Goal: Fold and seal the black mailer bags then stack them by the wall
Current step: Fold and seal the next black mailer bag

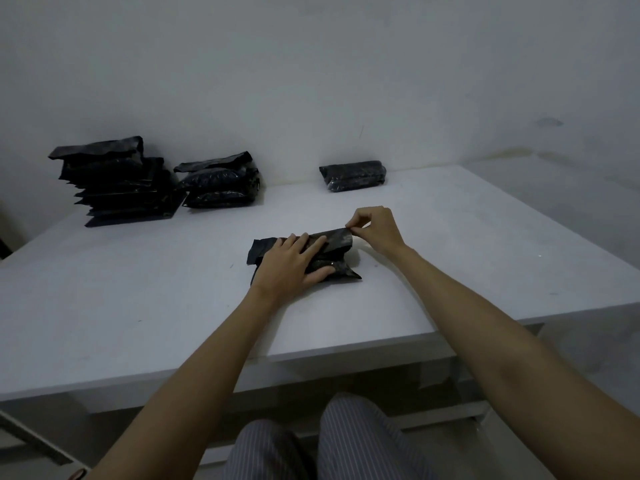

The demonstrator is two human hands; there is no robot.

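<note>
Sealing is underway: left hand (297,258) presses flat on the mailer bag (332,252), right hand (375,228) pinches its flap; one finished bag (353,175) at one o'clock, unsealed piles (121,181) at eleven.

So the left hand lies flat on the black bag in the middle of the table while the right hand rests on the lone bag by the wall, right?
Not quite. In the head view the left hand does lie flat on the black bag, but the right hand pinches that same bag's flap at its far right corner. The lone bag by the wall sits untouched.
</note>
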